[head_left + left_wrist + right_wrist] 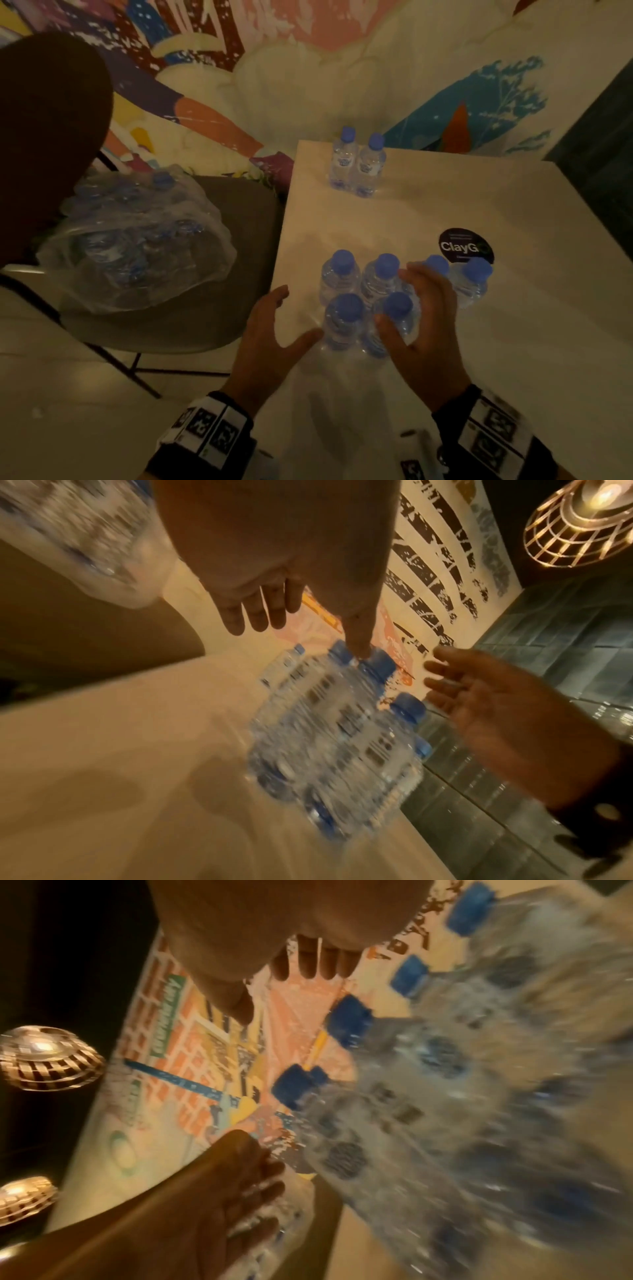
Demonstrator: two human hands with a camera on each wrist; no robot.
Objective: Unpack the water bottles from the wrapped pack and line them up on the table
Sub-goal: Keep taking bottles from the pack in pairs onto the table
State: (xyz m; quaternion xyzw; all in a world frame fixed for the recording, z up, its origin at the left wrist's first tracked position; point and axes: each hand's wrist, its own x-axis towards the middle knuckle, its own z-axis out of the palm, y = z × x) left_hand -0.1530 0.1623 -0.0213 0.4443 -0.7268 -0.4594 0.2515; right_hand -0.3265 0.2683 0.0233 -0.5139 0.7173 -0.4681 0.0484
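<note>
Several clear water bottles with blue caps [342,318] stand bunched near the front left of the white table [479,359]. Two more bottles [356,164] stand side by side at the far edge. The wrapped pack [137,246], torn and still holding bottles, lies on a chair to the left. My left hand [294,318] is open beside the bunch at the table's left edge, touching nothing that I can see. My right hand [400,294] hovers spread over the bunch's right side; the left wrist view shows this right hand [479,696] with straight fingers, apart from the bottles [342,737].
The grey chair [246,222] stands right against the table's left edge. A round black sticker [466,245] lies on the tabletop behind the bunch. A painted wall runs behind the table, and a dark tiled wall [599,137] stands at the right.
</note>
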